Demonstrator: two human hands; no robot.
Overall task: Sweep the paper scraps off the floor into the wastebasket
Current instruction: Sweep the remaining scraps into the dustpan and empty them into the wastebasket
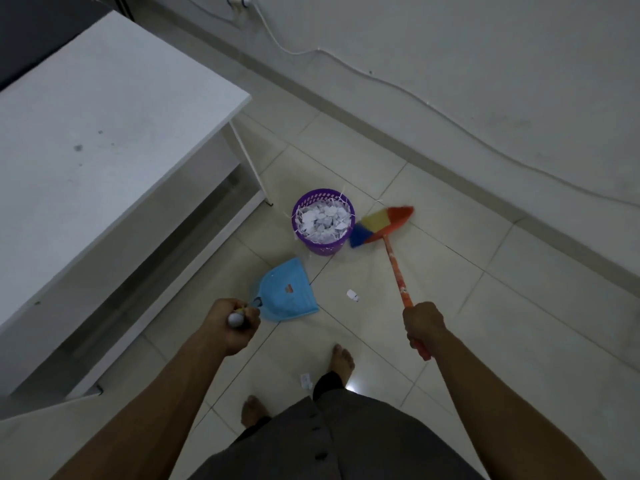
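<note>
A purple wastebasket (304,206) stands on the tiled floor, filled with white paper scraps (322,220). My left hand (230,325) grips the handle of a blue dustpan (285,289), which hangs just in front of the basket. My right hand (424,322) grips the orange handle of a broom (394,261); its red, yellow and blue bristles (381,223) rest on the floor right of the basket. One paper scrap (352,295) lies between dustpan and broom handle. Another scrap (305,380) lies by my bare feet.
A white table (104,126) fills the left side, its leg (249,164) ending close behind the basket. A wall with a loose white cable (415,95) runs along the back right. My bare feet (341,360) stand on the tiles below the hands.
</note>
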